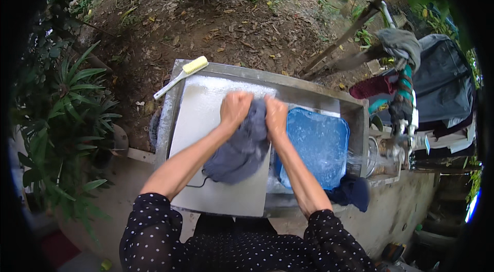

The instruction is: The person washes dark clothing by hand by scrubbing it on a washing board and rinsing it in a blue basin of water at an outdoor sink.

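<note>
A wet grey cloth garment (241, 152) hangs bunched between my two fists, its lower part resting on a pale flat washing slab (212, 195). My left hand (236, 108) grips its upper left edge, and my right hand (276, 114) grips the upper right. Both hands are slightly blurred. A dark cord trails from the garment's lower left. White suds (224, 84) lie along the slab's far end. Right beside my right forearm stands a blue plastic basin (316, 144) of water, with water spraying in from its right side.
A scrub brush (195, 65) with yellow bristles lies across the concrete sink's (247, 69) far left corner. Dark wet cloth (353, 193) drapes over the near right rim. A tap (403, 133) and wrapped pipe stand at right, near a maroon cloth (372, 86). Leafy plants (73, 94) grow at left.
</note>
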Demonstrator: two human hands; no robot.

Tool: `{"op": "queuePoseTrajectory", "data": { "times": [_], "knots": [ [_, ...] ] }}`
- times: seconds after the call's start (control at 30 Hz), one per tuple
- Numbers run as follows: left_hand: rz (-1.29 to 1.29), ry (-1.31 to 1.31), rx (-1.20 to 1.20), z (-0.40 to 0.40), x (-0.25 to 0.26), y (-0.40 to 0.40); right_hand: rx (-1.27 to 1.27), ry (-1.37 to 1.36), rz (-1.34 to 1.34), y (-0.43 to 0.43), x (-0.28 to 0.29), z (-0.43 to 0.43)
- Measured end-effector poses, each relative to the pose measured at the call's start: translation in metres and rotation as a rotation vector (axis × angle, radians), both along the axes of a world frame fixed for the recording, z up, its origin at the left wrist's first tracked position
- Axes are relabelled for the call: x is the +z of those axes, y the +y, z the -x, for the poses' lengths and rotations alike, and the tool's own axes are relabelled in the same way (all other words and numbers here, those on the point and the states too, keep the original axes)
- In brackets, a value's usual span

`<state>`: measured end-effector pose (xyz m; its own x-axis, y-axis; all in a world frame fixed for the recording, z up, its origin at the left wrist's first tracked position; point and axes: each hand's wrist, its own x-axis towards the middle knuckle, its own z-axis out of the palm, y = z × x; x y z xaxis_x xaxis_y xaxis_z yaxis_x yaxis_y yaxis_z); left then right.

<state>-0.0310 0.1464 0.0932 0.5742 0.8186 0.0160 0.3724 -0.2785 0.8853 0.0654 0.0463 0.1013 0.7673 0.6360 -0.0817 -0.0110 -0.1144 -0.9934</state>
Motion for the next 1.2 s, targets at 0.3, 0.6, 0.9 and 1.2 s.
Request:
{"op": "queuePoseTrajectory", "data": {
  "times": [0.3,0.6,0.9,1.2],
  "knots": [
    [0.156,-0.256,-0.222,0.073,0.192,-0.037,-0.029,0.09,-0.439,-0.049,0.146,0.059],
    [-0.095,0.651,-0.532,0.185,0.051,-0.097,-0.15,-0.354,0.345,-0.21,-0.114,0.01],
    [-0.211,0.331,-0.154,0.068,-0.038,-0.034,-0.255,1.047,-0.35,-0.213,-0.197,-0.094],
    [-0.146,0.776,-0.116,-0.115,-0.044,-0.033,0.077,-1.269,0.823,-0.084,-0.123,0.09]
  ]
}}
